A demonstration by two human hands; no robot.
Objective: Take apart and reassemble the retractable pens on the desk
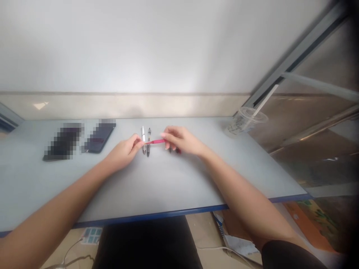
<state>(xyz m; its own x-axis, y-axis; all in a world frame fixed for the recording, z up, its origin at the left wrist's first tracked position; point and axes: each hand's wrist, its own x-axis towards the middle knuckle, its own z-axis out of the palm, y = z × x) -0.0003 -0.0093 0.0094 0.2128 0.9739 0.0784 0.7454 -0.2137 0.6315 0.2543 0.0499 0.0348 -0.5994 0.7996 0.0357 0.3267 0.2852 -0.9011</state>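
A slim pink pen point(157, 141) lies level between my two hands, a little above the table. My left hand point(127, 148) pinches its thin, orange-looking left end. The fingers of my right hand point(179, 139) are closed on its right end and hide that part. Just behind the pink pen, a white pen point(144, 140) and a grey-and-clear pen point(149, 142) rest side by side on the table. Under my right hand, dark tips point(170, 150) and a red bit point(178, 151) peek out, mostly covered by the fingers.
Two dark phones, one farther left point(64, 142) and one nearer the pens point(101, 136), lie on the pale table point(157, 186). A clear plastic cup point(246, 119) with a white straw stands at the back right. The wall point(126, 106) borders the back edge; a power strip point(92, 236) sits below.
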